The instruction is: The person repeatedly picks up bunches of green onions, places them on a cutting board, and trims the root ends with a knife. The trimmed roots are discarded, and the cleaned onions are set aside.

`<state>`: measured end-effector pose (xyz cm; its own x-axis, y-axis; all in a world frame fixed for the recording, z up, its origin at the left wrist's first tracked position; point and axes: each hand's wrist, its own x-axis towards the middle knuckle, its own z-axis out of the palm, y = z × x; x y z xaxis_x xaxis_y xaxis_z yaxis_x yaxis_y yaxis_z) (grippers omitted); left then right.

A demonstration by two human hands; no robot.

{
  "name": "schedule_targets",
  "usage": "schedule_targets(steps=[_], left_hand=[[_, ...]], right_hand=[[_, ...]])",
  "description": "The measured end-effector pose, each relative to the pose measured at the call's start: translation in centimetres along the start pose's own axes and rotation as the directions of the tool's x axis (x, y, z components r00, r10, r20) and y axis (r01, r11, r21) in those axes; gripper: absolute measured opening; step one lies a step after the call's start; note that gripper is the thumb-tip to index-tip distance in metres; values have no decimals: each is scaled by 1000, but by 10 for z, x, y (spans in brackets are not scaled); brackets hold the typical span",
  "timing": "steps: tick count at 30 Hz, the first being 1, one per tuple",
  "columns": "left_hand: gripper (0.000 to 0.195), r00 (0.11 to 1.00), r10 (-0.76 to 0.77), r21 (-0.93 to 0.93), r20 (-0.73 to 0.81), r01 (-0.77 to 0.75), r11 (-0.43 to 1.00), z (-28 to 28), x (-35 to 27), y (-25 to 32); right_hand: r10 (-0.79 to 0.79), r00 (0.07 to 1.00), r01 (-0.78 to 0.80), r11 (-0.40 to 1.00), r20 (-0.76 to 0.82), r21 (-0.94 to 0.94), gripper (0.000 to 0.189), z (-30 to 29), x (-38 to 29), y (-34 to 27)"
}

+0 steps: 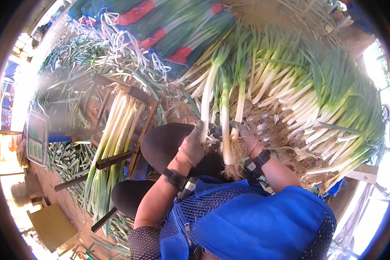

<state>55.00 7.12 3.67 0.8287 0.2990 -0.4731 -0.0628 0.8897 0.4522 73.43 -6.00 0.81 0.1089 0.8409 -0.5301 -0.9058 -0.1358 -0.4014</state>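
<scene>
My left hand (192,144), in a pale work glove, grips a large green onion (208,92) near its root end, its white stalk standing up over my knee. In my right hand (247,138), also gloved, is another green onion (240,112), held low on its white stalk. Between the hands hangs a further green onion (226,130) with a tangle of brown roots (233,170) at its lower end; which hand bears it I cannot tell. Fingertips of both hands are partly hidden by the stalks. A big heap of untrimmed green onions (304,107) lies to the right.
At left, a metal-framed rack (139,97) holds stripped green onions (117,130). A digital scale (37,139) stands beyond it. Bundles with red bands (156,35) lie ahead, near white ties (126,39). Cut leaves (73,162) litter the ground. A yellowish box (52,226) sits lower left.
</scene>
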Motion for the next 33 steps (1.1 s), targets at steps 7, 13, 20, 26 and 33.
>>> schedule_targets(steps=[7,13,20,26,33], left_hand=[[38,982,-158,-218,-105,133,967,1,10,1],[36,941,-282,141,-186,309,941,37,-28,7],[35,973,-227,-418,-36,191,888,6,-32,-16],[38,988,-128,-187,-85,110,976,5,-25,-21],[50,987,134,418,92,-161,894,-30,-20,-42]], right_hand=[[-7,998,11,998,55,-59,34,8,15,-5],[-3,987,-29,979,-158,-201,38,-4,45,0],[-28,999,18,950,-30,-312,45,60,49,-1],[100,993,-114,840,-56,-531,43,80,14,-5],[3,997,46,797,81,-603,56,63,13,14]])
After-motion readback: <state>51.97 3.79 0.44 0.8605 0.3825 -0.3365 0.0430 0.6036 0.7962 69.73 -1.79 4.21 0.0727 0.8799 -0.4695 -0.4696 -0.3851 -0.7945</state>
